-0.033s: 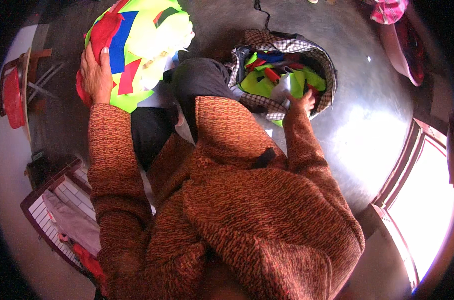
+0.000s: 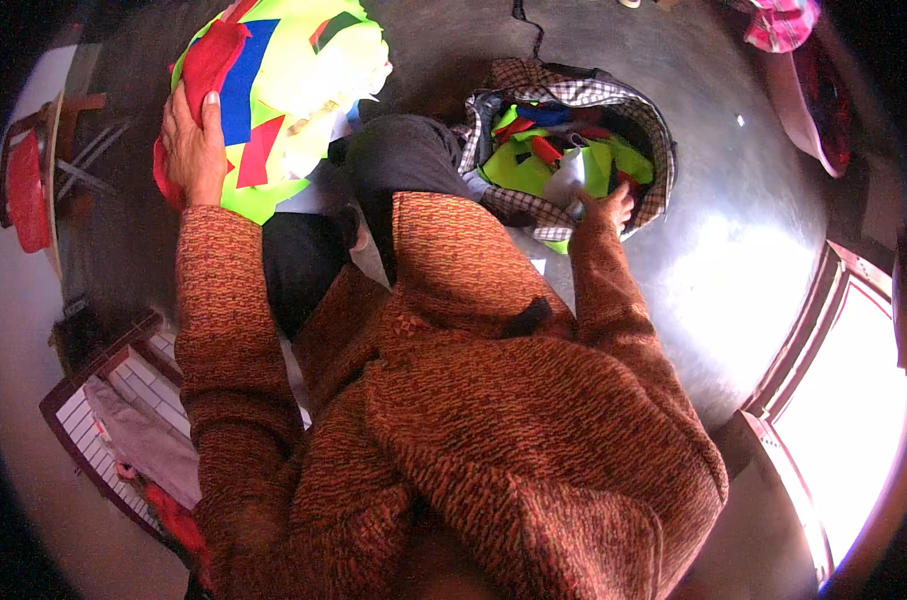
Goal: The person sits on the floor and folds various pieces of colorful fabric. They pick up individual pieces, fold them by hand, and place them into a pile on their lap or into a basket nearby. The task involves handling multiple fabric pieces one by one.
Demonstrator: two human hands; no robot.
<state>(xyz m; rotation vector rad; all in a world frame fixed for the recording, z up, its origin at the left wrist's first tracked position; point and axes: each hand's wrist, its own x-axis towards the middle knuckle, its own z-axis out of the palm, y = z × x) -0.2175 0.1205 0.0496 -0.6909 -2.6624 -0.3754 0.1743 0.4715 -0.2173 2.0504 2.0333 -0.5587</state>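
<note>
A roundish piece of neon-yellow cloth [image 2: 279,185] with red and blue patches lies at the far left, partly washed out by bright light. My left hand [image 2: 196,155] grips its left edge, thumb on top beside a red cloth piece [image 2: 217,65]. Right of centre stands a round checked-lined cloth bag [image 2: 659,125] full of cloth scraps [image 2: 519,172], mostly neon yellow-green with some red, blue and grey. My right hand [image 2: 609,207] is at the bag's near right rim, thumb and fingers apart among the scraps. Its fingertips are partly hidden, beside a pale grey piece [image 2: 566,180].
My dark-trousered knee [image 2: 404,155] stands between cloth and bag. A red item [image 2: 29,190] rests on a stand at the left. A pink tub [image 2: 809,120] sits at the far right on the grey floor [image 2: 714,190], near a bright doorway [image 2: 849,410].
Hardly anything differs. The bag and my right hand appear very slightly farther right in the picture, and the left hand keeps its hold on the cloth.
</note>
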